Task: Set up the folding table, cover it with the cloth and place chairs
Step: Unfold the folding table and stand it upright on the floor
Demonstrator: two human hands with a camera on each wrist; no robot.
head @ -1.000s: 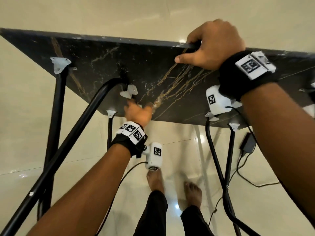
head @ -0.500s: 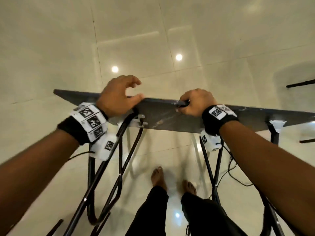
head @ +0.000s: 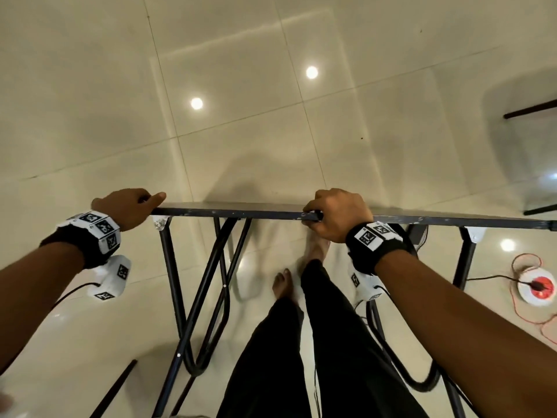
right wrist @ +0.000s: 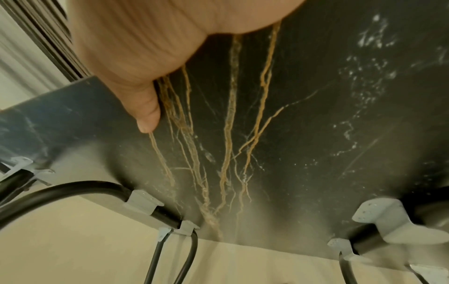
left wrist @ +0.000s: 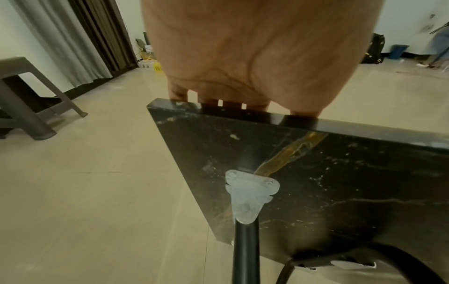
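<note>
The folding table's black marbled top (head: 241, 213) stands on its side, so the head view shows it as a thin edge. Its black tube legs (head: 208, 282) hang folded out toward me. My left hand (head: 126, 208) grips the top's left corner. In the left wrist view the fingers (left wrist: 179, 92) hook over the far face of the top (left wrist: 340, 182), above a grey leg bracket (left wrist: 248, 194). My right hand (head: 337, 214) grips the edge near the middle. Its thumb (right wrist: 145, 111) presses the veined underside (right wrist: 316, 115). No cloth is in view.
Glossy cream floor tiles lie all around, and my bare feet (head: 281, 285) stand just behind the table. A red and white cord reel (head: 536, 286) lies at the right. Dark chair legs (head: 530, 110) show at far right. A grey plastic stool (left wrist: 29, 100) stands by the curtains.
The top has swung from showing its underside to standing edge-on. My left hand left the leg bracket under the top and now holds the left corner. My right hand kept its grip.
</note>
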